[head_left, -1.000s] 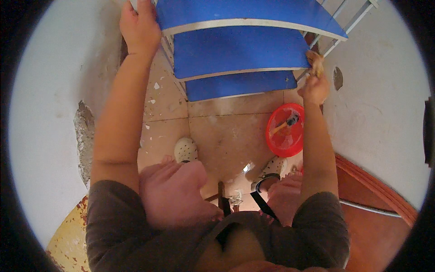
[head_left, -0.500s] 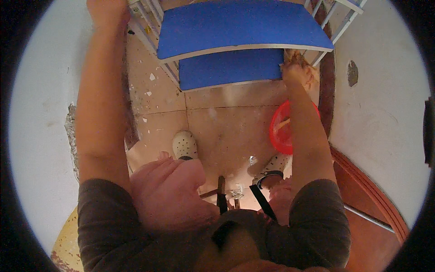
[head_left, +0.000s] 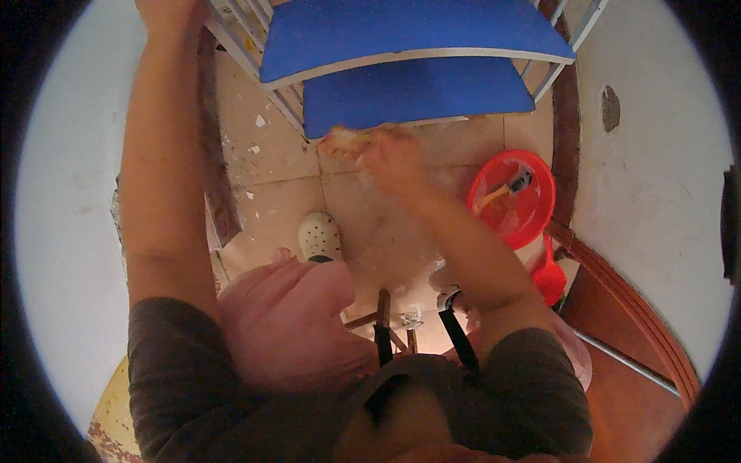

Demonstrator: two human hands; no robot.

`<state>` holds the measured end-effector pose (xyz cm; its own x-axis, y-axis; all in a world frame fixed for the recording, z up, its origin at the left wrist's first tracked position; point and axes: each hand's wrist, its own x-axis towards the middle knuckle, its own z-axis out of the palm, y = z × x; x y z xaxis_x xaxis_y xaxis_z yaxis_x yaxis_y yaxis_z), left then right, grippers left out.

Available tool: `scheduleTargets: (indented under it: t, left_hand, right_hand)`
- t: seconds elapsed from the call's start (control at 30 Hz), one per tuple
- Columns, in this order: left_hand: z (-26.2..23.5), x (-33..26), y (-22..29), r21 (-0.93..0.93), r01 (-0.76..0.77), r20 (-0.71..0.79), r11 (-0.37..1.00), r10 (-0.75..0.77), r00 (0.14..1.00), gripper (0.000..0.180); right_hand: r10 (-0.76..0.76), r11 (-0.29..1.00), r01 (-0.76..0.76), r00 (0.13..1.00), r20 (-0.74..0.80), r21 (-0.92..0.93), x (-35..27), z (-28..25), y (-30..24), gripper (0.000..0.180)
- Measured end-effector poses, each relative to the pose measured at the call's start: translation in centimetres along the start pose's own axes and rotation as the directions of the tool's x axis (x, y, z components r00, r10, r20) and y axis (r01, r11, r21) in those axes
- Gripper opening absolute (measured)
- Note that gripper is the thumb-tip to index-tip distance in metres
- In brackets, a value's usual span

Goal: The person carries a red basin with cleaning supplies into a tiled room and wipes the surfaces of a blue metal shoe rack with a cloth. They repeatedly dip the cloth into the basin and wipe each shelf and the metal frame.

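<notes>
My right hand (head_left: pixel 390 158), smeared by motion, is closed on a crumpled tan and reddish cloth (head_left: pixel 338 142). It is at the front edge of the lower blue shelf board (head_left: pixel 409 89), toward that board's left end. My left hand (head_left: pixel 174 11) reaches to the top left, beside the white frame (head_left: pixel 231 42) of the shelf rack. The picture's upper edge cuts off its fingers, so its grip is hidden. Above the lower board, and nearer to me, lies the upper blue shelf board (head_left: pixel 409 31).
On the tiled floor at right stands a red basin (head_left: pixel 549 197) with a wooden-handled brush (head_left: pixel 502 193) in it. A red dipper (head_left: pixel 549 278) lies beside it. White flakes (head_left: pixel 260 120) dot the floor at left. Walls flank both sides; my clog (head_left: pixel 319 234) is below the rack.
My right hand has swept left with the cloth, from the lower board's right end to near its left end. The basin and dipper now show uncovered. My left hand stays by the frame.
</notes>
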<state>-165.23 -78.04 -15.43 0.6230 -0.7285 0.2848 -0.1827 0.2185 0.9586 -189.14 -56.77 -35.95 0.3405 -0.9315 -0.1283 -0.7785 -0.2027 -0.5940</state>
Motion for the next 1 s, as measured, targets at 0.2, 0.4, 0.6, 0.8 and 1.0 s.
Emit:
scheduleTargets:
  t: [0.2,0.4,0.6,0.8,1.0]
  left_hand:
    - [-2.7,2.8,-0.9,0.338,-0.111,0.109,0.935,0.079,0.991,0.059]
    - [-1.8,0.4,0.2,0.247,-0.118,0.149,0.962,0.083,0.985,0.056]
    - [-2.3,0.6,-0.1,0.232,-0.15,0.058,0.961,0.141,0.988,0.047]
    - [-2.8,-0.2,-0.7,0.11,-0.056,0.035,0.992,0.053,0.998,0.028]
    - [-3.6,-0.3,-1.2,0.063,-0.075,0.056,0.995,0.071,0.996,0.03]
  right_hand:
    - [0.148,0.986,-0.133,0.976,-0.158,0.102,4.9,-8.7,15.5,0.039]
    - [0.149,0.832,-0.222,0.972,-0.18,-0.509,4.5,-10.8,22.3,0.046]
    - [0.054,0.913,-0.131,0.978,-0.202,-0.388,2.7,-11.5,20.0,0.045]
    - [0.004,0.808,-0.02,1.0,-0.029,-0.589,5.7,-11.4,24.7,0.036]
    - [-0.066,0.747,0.015,0.996,-0.053,-0.665,3.1,-12.8,17.9,0.034]
